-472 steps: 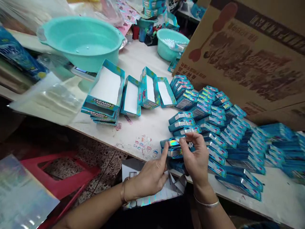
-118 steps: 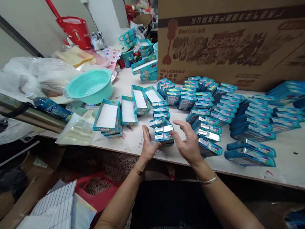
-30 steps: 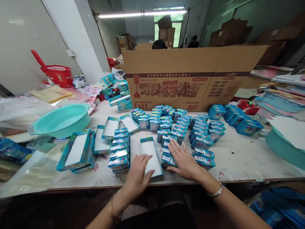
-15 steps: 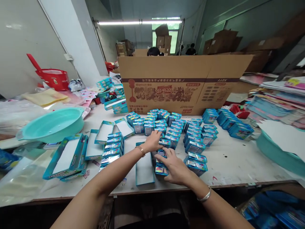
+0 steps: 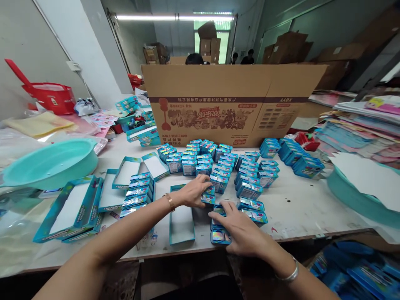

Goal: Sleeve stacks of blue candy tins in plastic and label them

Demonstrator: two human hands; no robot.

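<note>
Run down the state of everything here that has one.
Small glossy blue boxes: most standing in rows
Left bare hand: on the boxes, grip unclear
Right bare hand: on nearer boxes, grip unclear
Front turquoise cardboard tray with white bottom: open, partly hidden
Large brown cardboard carton: standing, print upside down
White tube light: lit
Left oval turquoise plastic basin: upright, uncovered
Right turquoise basin: partly covered

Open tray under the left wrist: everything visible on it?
Shallow, rectangular open tray: teal walls, plain white inside, apparently thin card. It lies open side up on the table, near the front edge, long sides running away from that edge. The left wrist crosses over it, hiding part; whether they touch is unclear.
</note>
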